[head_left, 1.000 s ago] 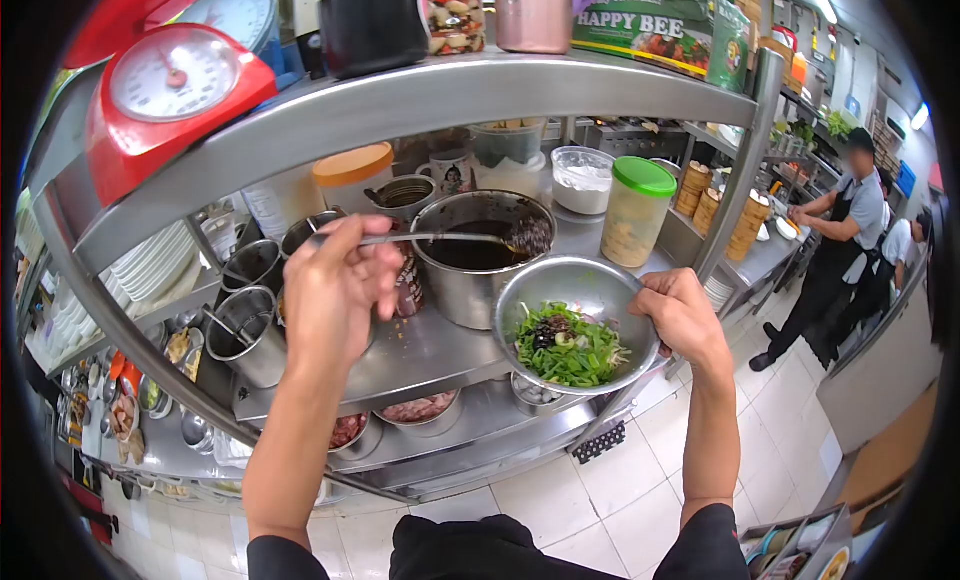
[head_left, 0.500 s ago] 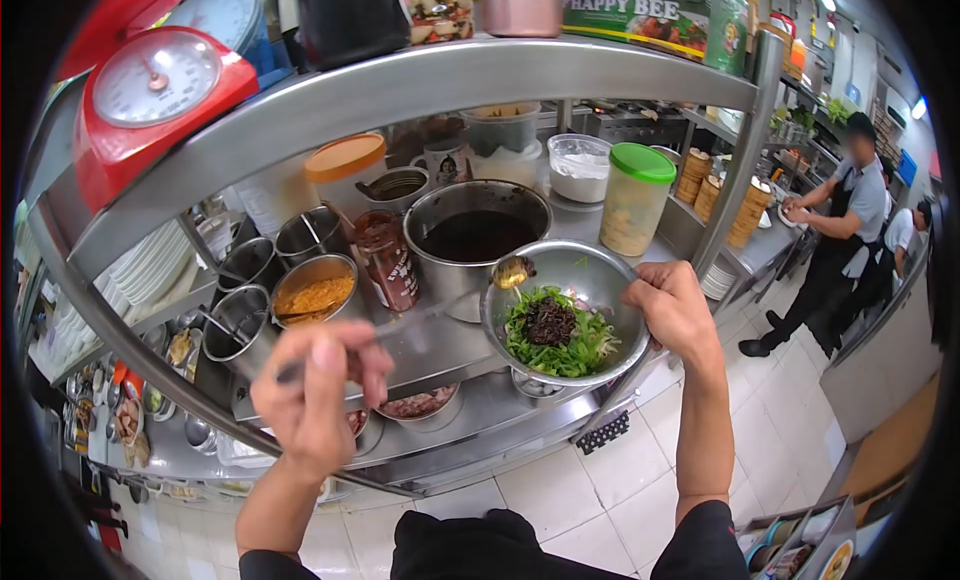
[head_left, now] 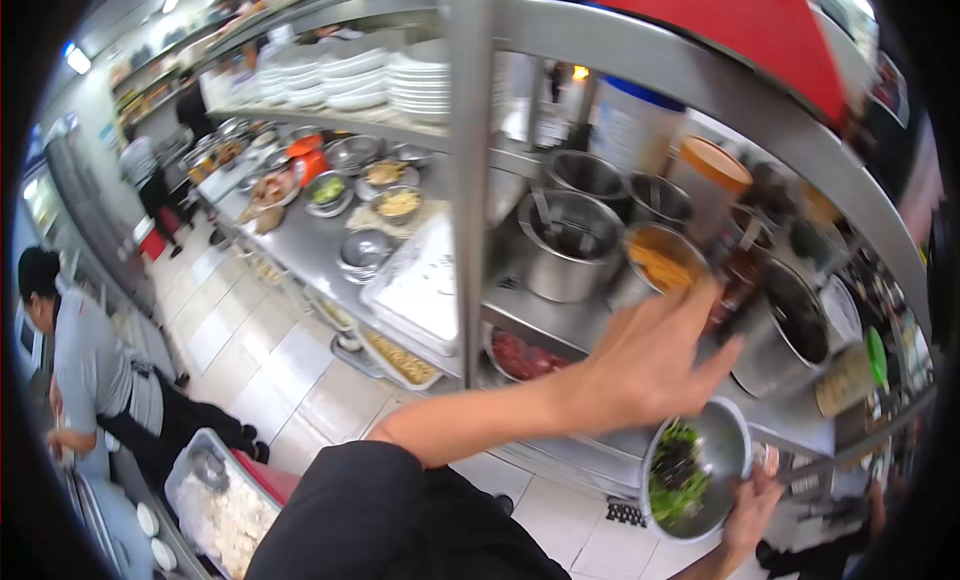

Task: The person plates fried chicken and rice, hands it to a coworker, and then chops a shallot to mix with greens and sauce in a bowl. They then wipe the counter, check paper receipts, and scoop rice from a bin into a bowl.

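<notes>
My right hand (head_left: pixel 752 510) grips the rim of a metal mixing bowl (head_left: pixel 728 448), low on the right and tilted in view. Chopped greens (head_left: pixel 678 477) with a dark topping lie inside it. My left hand (head_left: pixel 655 355), somewhat blurred, reaches over the bowl's upper left side, fingers stretched and apart; no tool shows in it. Just beyond its fingers stand a steel pot of dark liquid (head_left: pixel 770 365), a red-brown sauce jar (head_left: pixel 738 280) and a container of orange-yellow food (head_left: pixel 660 263), partly covered by the hand.
A steel upright (head_left: pixel 472 180) and a shelf rail (head_left: pixel 700 65) frame the counter. Steel canisters (head_left: pixel 565 265) stand left of my hand. Plates (head_left: pixel 420 85) are stacked above a prep counter with bowls. Left, a co-worker (head_left: pixel 100 350) stands near a tub of white food (head_left: pixel 225 520).
My view has swung left. The ladle that my left hand held over the bowl is no longer visible in that hand. My right hand still holds the bowl.
</notes>
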`<state>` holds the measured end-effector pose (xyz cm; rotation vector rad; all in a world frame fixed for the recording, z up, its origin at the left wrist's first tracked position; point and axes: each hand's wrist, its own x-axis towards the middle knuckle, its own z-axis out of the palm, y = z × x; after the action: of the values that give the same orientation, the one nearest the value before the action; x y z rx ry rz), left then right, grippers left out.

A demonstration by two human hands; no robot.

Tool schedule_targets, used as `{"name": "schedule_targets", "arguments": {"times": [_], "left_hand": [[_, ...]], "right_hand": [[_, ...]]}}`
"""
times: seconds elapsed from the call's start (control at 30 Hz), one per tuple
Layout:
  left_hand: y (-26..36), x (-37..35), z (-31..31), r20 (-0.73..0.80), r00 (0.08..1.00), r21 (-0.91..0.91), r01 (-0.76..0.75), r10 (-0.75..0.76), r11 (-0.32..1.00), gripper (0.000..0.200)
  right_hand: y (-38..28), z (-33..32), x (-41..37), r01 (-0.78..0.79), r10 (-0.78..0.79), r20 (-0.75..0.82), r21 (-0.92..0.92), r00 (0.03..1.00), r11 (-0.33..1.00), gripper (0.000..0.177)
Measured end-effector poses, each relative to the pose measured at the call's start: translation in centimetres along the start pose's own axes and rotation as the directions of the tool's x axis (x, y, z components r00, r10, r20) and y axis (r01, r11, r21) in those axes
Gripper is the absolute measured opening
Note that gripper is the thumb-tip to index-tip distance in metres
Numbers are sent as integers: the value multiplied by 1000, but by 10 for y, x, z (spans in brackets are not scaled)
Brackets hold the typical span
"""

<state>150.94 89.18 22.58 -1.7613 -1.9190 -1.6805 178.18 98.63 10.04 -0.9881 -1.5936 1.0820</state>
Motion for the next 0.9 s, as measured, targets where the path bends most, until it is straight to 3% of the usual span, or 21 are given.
{"name": "schedule_targets", "arguments": {"times": [0.03,0.07,0.1,0.17,0.2,0.23,0.3,0.33,0.37,0.43,0.47,0.5,0.53,0.57,0.6,0.67,0.73,0.8,0.83,0.9], "left_hand": [[-10,-22,-28,113,987,57,112,-118,992,36],[-21,-45,-54,219,945,117,221,-242,968,36],[-34,-66,-80,226,913,157,309,-339,938,37],[-71,-114,-129,205,820,179,505,-534,844,37],[-93,-142,-150,181,755,154,611,-630,776,35],[-117,-173,-171,182,705,26,694,-686,720,31],[-152,-225,-212,175,562,-314,810,-809,495,20],[-165,-249,-233,190,462,-516,798,-866,313,12],[-183,-275,-251,172,451,-518,797,-876,309,12],[-219,-316,-285,-119,419,-727,581,-900,366,5],[-229,-325,-306,-138,409,-732,572,-902,371,5],[-237,-332,-327,-199,340,-731,573,-919,371,5],[-246,-339,-347,-256,269,-726,580,-928,369,7],[-257,-344,-366,-263,256,-723,586,-930,366,7],[-270,-351,-384,-297,186,-786,509,-937,350,8],[-305,-363,-421,-359,96,-850,377,-928,368,11],[-335,-361,-466,-388,89,-853,342,-917,394,13],[-369,-360,-509,-430,85,-856,278,-899,436,20],[-384,-355,-529,-436,83,-851,285,-896,440,20],[-415,-339,-573,-509,73,-840,175,-858,513,10]], "right_hand": [[25,13,-6,11,-11,39,12,999,1000,32],[19,39,-11,-6,15,198,-44,980,999,30],[9,70,-25,-11,47,346,-104,937,995,28],[28,156,-62,6,-31,163,153,986,988,21],[4,196,-74,-77,29,334,131,942,988,18],[-19,236,-84,-153,88,493,93,866,984,15],[-25,314,-112,-148,61,574,106,816,983,13],[-24,352,-128,-148,49,627,107,777,983,13],[-25,382,-141,-154,48,645,109,763,982,13],[-25,439,-160,-51,36,815,-8,578,999,15],[-4,464,-167,-61,47,848,-17,529,998,17],[5,485,-174,-58,44,858,-16,512,998,17],[11,505,-181,13,0,829,-9,559,1000,17],[21,520,-189,79,-42,795,-7,605,997,18],[47,524,-190,234,30,802,-209,597,949,14],[98,528,-195,555,-20,829,-356,559,752,11],[101,531,-205,505,343,816,-563,465,654,13],[143,537,-219,683,384,841,-537,382,495,7],[174,538,-224,681,383,844,-531,376,504,7],[222,559,-231,683,349,937,-257,3,683,32]]}}
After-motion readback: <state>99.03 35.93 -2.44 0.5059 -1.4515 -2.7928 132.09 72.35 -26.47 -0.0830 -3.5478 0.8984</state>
